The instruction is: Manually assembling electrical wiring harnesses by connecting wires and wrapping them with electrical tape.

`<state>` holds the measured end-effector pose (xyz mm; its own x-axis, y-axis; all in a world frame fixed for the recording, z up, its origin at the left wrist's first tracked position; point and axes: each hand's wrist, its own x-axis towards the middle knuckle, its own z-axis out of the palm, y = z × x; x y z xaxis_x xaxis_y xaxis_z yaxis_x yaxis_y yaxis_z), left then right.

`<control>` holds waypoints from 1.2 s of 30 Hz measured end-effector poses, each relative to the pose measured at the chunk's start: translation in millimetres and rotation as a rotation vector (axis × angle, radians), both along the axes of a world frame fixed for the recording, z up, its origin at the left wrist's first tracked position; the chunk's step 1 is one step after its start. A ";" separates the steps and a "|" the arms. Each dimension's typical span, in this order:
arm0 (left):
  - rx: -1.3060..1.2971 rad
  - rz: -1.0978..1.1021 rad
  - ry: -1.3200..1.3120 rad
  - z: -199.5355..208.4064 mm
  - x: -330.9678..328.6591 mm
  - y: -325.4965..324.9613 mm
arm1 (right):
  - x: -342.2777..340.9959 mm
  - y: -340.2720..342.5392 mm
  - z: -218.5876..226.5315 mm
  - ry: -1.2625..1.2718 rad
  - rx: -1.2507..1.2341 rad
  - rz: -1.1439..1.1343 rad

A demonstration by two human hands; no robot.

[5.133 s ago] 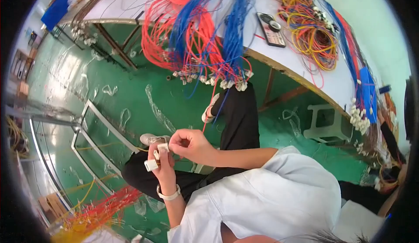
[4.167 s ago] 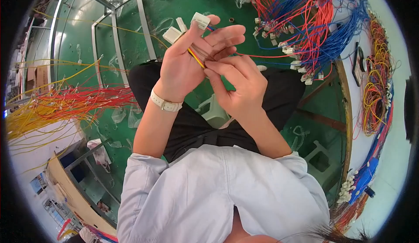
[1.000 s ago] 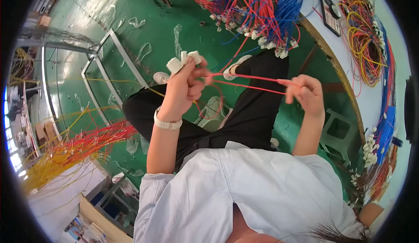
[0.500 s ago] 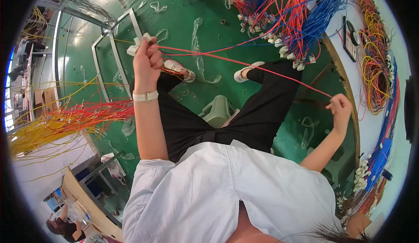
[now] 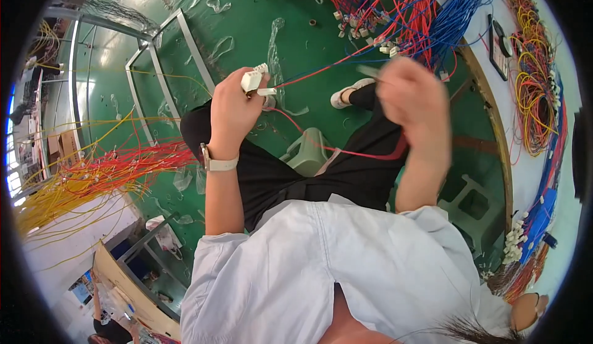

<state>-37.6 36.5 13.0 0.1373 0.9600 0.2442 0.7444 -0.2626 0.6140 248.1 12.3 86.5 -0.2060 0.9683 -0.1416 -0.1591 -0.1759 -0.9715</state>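
Note:
My left hand, with a pale watch on the wrist, is closed on white plastic connectors that stick out past its fingers. A red wire and a blue one run from there toward the hanging wire bundle at the upper right. Another red wire droops from the left hand across my lap to below the right forearm. Raised in front of the bundle, my right hand is smeared by motion. A blurred pale thing shows beside its fingertips; whether the hand grips it is unclear.
White connectors tip the bundle's wires. A table on the right bears coiled yellow and red wires and a black device. Metal frames and red and yellow wires are at left. A green stool stands at right.
My left hand has come down and right with the connectors. My right hand has swung up and left toward the bundle. The red wire, taut before, now hangs slack.

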 end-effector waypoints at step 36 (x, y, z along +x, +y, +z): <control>-0.638 0.113 -1.060 0.7 39.4 -24.1 | -61.9 -6.2 -58.2 -0.523 0.552 -0.152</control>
<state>1.8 12.4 13.6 0.0657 0.9416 -0.3303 -0.1976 0.3367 0.9206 186.1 6.1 28.3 -0.1041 0.9392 0.3271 0.3612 0.3422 -0.8674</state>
